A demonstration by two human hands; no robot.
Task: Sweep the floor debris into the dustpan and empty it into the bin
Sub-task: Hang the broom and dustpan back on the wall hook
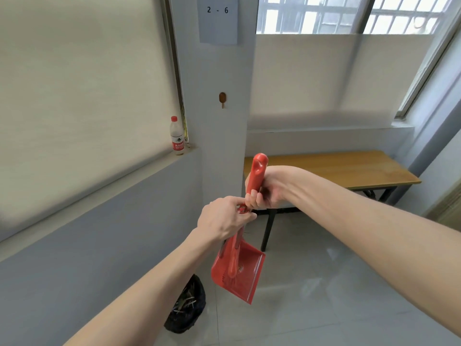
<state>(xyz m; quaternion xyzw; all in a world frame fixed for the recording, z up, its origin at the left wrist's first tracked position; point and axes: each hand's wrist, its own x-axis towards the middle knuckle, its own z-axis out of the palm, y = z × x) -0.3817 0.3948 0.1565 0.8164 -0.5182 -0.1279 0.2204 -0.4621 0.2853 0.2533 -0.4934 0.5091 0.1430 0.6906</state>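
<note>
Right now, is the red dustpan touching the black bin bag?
Apart. The head view shows the dustpan held up by both hands, with bare floor between it and the bin bag below.

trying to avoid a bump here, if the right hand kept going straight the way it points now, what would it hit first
The right hand, gripping the red handle, points left and away toward the white pillar. The pillar looks first in line, near the small wall hook, though depth is unclear.

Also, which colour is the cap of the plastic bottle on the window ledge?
Red, matching its label; the head view shows the clear plastic bottle's cap clearly.
</note>
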